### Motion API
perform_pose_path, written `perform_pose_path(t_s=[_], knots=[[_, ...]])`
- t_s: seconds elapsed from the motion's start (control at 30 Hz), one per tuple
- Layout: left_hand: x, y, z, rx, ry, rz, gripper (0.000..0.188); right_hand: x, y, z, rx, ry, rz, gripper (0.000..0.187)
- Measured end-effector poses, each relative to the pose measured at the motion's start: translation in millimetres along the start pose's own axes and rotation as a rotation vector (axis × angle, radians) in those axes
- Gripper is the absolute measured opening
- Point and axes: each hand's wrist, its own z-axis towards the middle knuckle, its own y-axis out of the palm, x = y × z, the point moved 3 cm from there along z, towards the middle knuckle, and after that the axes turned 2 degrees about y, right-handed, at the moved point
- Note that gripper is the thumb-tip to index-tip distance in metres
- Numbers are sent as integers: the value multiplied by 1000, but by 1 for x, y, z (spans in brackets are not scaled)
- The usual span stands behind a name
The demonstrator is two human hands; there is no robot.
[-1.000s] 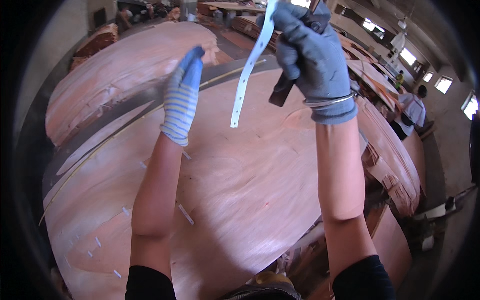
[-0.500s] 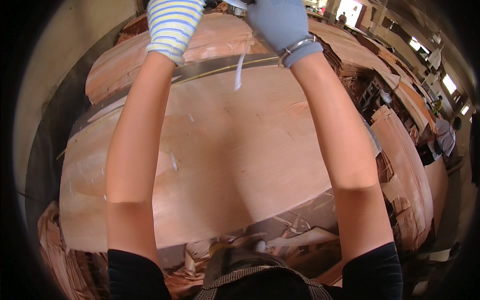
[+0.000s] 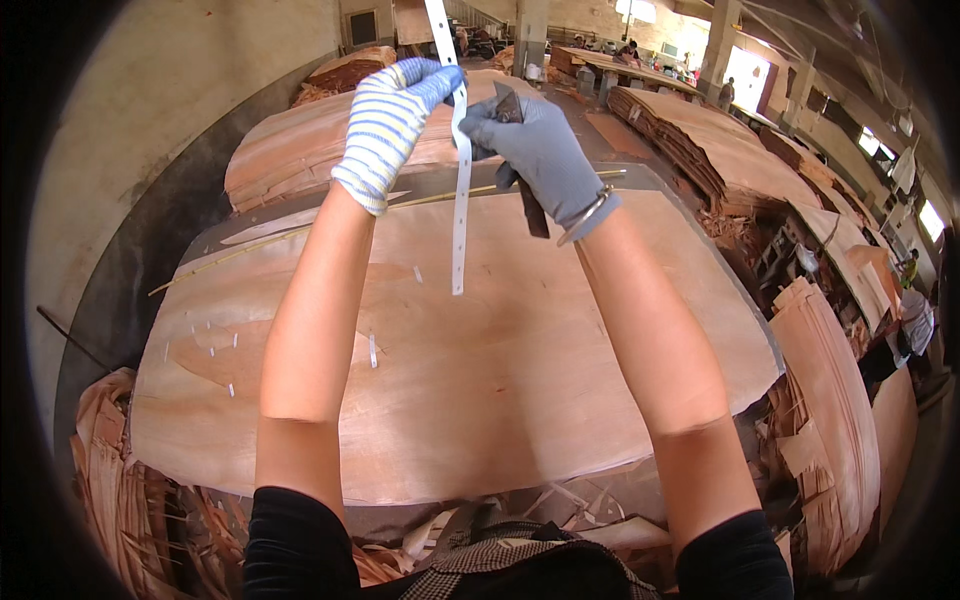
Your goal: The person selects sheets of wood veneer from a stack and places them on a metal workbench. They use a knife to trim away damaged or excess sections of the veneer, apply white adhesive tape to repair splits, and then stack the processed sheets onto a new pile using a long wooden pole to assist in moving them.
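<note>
My left hand (image 3: 385, 135), in a blue-and-white striped glove, pinches a long white strip of perforated tape (image 3: 461, 225). The strip runs up past the top edge and hangs down over a broad wood veneer sheet (image 3: 520, 340). Beside it, my right hand (image 3: 548, 155), in a grey glove, is closed round a dark flat blade (image 3: 535, 212), which sticks out above and below the fist. Its fingertips are at the tape, and whether they grip it too is hidden. Short white tape pieces (image 3: 373, 350) lie on the sheet's left half.
A thin yellowish stick (image 3: 230, 258) lies along the sheet's far edge. Beyond it rises a veneer stack (image 3: 290, 150); another stack (image 3: 690, 140) stands far right. Torn veneer scraps (image 3: 115, 450) flank the near left. A wall (image 3: 120, 150) curves along the left. People are in the background.
Both hands have come down and nearer from the top edge, and the view has tilted up. The tape strip now hangs longer and shows clearly between the hands.
</note>
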Motion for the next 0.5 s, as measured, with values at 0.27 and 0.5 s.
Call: perform_pose_path(t_s=[0.27, 0.5], knots=[[-19, -16, 4, 12, -40, -147, 14, 13, 16, 19, -102, 32, 194, 28], [-18, -24, 8, 393, 68, 181, 23, 78, -51, 48, 287, -588, -987, 9]])
